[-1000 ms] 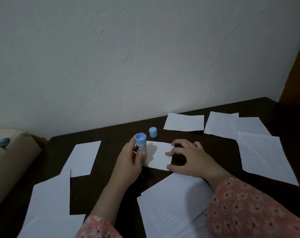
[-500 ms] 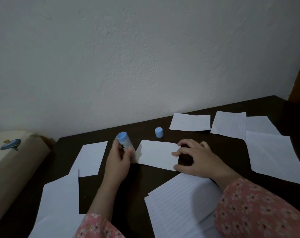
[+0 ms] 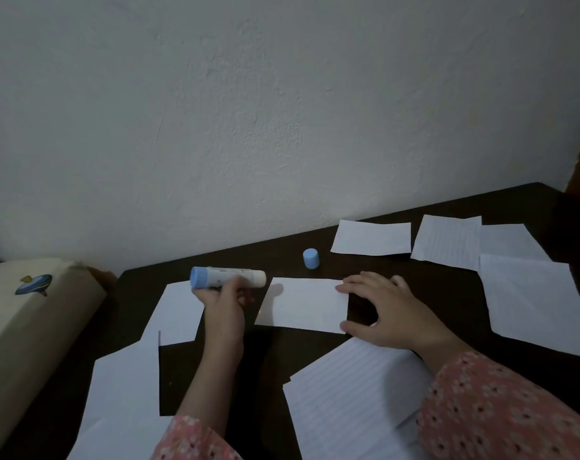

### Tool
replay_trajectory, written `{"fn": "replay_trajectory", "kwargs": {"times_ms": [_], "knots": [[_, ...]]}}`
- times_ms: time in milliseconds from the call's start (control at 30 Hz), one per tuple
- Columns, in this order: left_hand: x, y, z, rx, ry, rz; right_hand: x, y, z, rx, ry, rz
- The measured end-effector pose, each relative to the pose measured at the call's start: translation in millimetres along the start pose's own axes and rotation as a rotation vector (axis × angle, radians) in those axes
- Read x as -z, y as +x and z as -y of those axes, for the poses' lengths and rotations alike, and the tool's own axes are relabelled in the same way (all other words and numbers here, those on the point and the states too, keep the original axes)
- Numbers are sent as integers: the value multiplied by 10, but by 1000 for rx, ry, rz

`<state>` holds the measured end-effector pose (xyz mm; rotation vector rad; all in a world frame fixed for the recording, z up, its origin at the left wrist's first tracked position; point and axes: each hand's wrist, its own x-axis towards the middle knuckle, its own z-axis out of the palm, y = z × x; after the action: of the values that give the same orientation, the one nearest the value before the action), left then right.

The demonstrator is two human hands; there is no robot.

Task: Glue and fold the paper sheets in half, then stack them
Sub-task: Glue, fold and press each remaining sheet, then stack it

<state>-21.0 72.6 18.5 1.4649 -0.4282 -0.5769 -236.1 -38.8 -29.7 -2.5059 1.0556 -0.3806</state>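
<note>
Glue stick in left hand, fingers curled round the barrel. Held horizontal, above the dark table, blue base end pointing left, exposed pale glue tip pointing right. Tip near the left edge of the folded sheet, not touching it. Blue cap off, standing upright on the table behind the folded sheet, apart from it.

Right hand flat, fingers relaxed and spread, nothing gripped. Fingertips and thumb pressing on the right edge of the folded sheet, palm over bare table just beside it.

Folded sheet lying flat, mid-table, between both hands.

Stack of lined sheets at the near edge, under the right forearm, partly covered by floral pink sleeve.

Small white sheet at the back near the wall. Lined sheet to its right, overlapping another plain sheet. Larger plain sheet at far right.

Left side: white sheet partly under the left hand, bigger sheet closer in, overlapping it.

Beige cushion off the table's left end, blue print on top.
</note>
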Motion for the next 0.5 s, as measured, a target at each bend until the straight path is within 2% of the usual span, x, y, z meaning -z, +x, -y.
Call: {"fn": "replay_trajectory", "kwargs": {"times_ms": [133, 500], "knots": [[-156, -159, 57, -85, 309, 179, -1, -6, 13, 8, -10, -10], [-842, -96, 161, -341, 657, 410, -2, -20, 12, 14, 1, -20]]}}
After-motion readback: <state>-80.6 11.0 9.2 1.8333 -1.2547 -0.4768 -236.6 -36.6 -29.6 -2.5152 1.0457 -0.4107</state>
